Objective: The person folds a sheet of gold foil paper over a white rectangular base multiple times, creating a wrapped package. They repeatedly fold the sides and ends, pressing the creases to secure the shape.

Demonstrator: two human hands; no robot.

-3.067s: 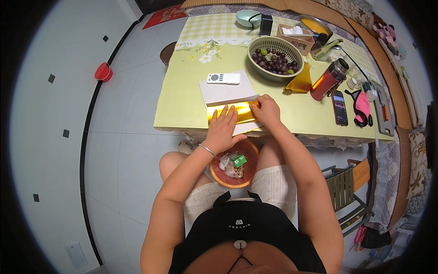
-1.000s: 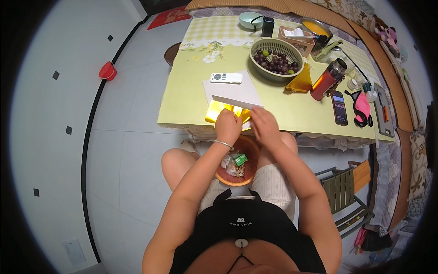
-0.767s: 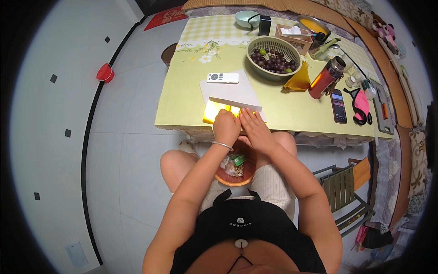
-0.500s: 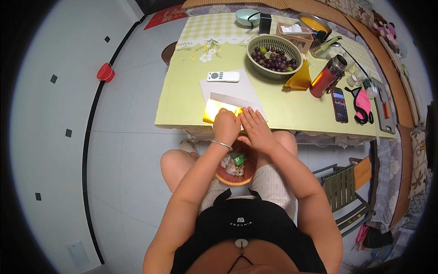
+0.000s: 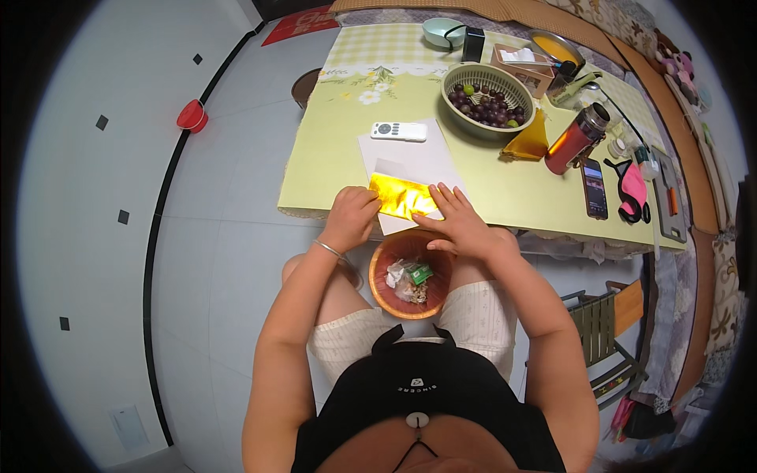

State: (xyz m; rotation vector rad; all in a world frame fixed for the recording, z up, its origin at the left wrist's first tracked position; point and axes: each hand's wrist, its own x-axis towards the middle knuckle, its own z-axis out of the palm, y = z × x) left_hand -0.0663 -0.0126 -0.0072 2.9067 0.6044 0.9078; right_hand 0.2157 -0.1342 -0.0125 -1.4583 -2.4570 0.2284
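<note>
A shiny gold foil sheet [image 5: 402, 197] lies on white paper [image 5: 440, 154] at the table's near edge. My left hand [image 5: 350, 219] is closed at the foil's left edge, its thumb and fingers pinched on that side. On the foil's right end rests my right hand [image 5: 460, 224], fingers spread and stretched out, pressing on the sheet. A white remote control [image 5: 398, 132] sits at the top of the paper. Beyond and to the right, a folded gold piece [image 5: 527, 140] stands beside the colander.
Between my knees is a bin [image 5: 377, 280] with wrappers inside. On the table are a colander [image 5: 449, 114] of grapes, a red thermos [image 5: 569, 146], a phone [image 5: 594, 189] and a pink-and-black item [image 5: 631, 185]. A folding chair [image 5: 595, 327] stands to the right.
My left hand has slid left, away from my right hand, to the foil's left edge. More of the gold surface shows. My right hand's fingers have spread. The whole view has shifted slightly.
</note>
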